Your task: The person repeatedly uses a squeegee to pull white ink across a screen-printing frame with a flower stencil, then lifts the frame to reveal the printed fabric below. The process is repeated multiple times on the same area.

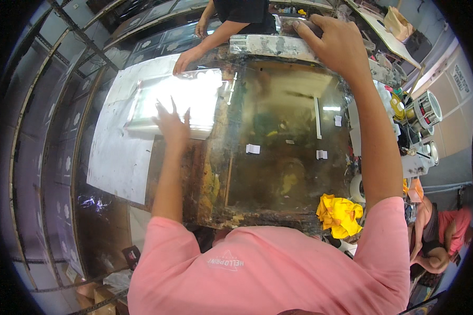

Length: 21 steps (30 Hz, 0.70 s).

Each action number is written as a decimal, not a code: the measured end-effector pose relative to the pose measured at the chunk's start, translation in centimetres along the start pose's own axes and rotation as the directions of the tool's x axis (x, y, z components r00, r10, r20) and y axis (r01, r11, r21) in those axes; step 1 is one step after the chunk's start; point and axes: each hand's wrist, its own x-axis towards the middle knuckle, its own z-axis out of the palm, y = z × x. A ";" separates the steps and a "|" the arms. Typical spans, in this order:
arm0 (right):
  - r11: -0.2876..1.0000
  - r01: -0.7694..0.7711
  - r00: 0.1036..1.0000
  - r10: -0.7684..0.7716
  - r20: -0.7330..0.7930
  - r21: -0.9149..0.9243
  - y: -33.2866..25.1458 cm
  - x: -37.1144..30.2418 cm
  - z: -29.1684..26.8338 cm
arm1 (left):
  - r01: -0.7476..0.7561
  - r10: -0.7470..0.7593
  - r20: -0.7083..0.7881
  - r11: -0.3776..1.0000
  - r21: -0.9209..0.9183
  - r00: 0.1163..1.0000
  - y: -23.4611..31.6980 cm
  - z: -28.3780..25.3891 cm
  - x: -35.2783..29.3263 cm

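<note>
My left hand (172, 123) lies with fingers spread on a stack of shiny clear sheets (147, 113), which glare strongly under the light. The stack rests on a large white sheet (115, 157) at the left of the table. At the far side, my raised right hand (339, 44) is closed on a grey, paint-stained frame bar (273, 46), thumb toward the left; its other fingers are partly hidden. Between my arms is a dark, glossy glass-like panel (278, 178) with small white tabs (253, 149) on it. A crumpled yellow cloth (339, 215) sits at its near right corner.
Across the table a co-worker in dark clothes has a hand (183, 62) at the stack's far edge. Metal racks (47, 131) stand along the left. Paint cans (425, 110) and bottles crowd the right side. Another person in pink (446, 231) sits at the lower right.
</note>
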 end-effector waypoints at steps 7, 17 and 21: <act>1.000 0.016 0.999 -0.017 -0.047 -0.007 0.2 0.4 0.4 | -0.082 0.091 0.214 0.995 -0.052 0.973 4.1 -1.3 -5.0; 1.000 -0.010 1.000 0.011 0.024 -0.012 -0.5 -0.3 -0.2 | -0.041 0.085 0.315 0.989 -0.142 0.945 3.4 -4.4 -0.8; 0.991 -0.104 0.994 0.103 0.020 0.080 -1.1 0.3 -1.3 | -0.187 0.231 0.324 0.969 -0.160 0.917 6.0 -6.1 1.0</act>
